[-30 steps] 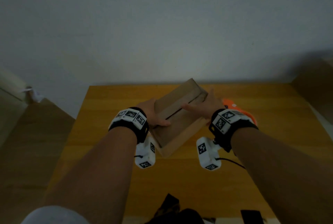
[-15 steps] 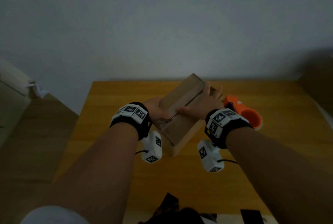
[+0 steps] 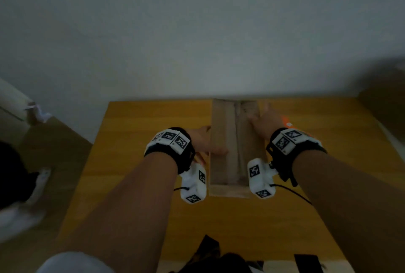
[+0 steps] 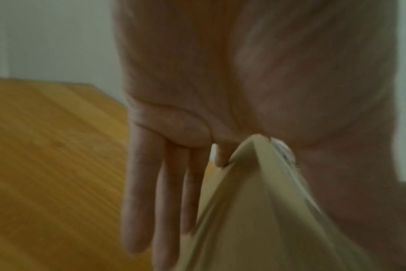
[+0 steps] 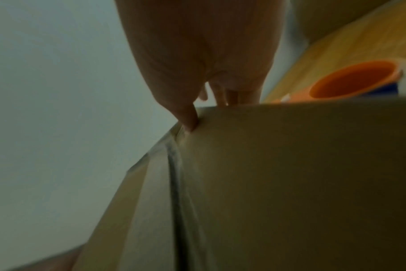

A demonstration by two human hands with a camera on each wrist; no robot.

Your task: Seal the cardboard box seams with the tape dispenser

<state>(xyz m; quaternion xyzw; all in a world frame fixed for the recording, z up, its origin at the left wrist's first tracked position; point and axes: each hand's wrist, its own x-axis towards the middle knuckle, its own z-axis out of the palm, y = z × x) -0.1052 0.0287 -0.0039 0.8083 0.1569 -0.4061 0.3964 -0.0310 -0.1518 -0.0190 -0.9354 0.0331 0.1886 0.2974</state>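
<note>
A brown cardboard box (image 3: 232, 141) lies on the wooden table (image 3: 142, 130), its long side pointing away from me and its centre seam (image 3: 236, 136) facing up. My left hand (image 3: 205, 141) holds its left edge: the thumb lies on top, and straight fingers (image 4: 151, 183) run down the side of the box (image 4: 255, 210). My right hand (image 3: 262, 121) lies along the right top edge with fingers stretched out, its thumb (image 5: 186, 117) pressing the flap of the box (image 5: 290, 183). The orange tape dispenser (image 3: 286, 121) sits just right of the box, mostly hidden by my right wrist; its orange core (image 5: 350, 82) shows.
The wall stands right behind the table's far edge. Dark items (image 3: 219, 259) and a black object (image 3: 306, 261) lie at the near edge. A brown box-like shape (image 3: 385, 101) sits at the far right. The floor drops off to the left.
Both hands have turned the box from a diagonal lie to straight along my line of sight. My right hand has slid toward the far right edge.
</note>
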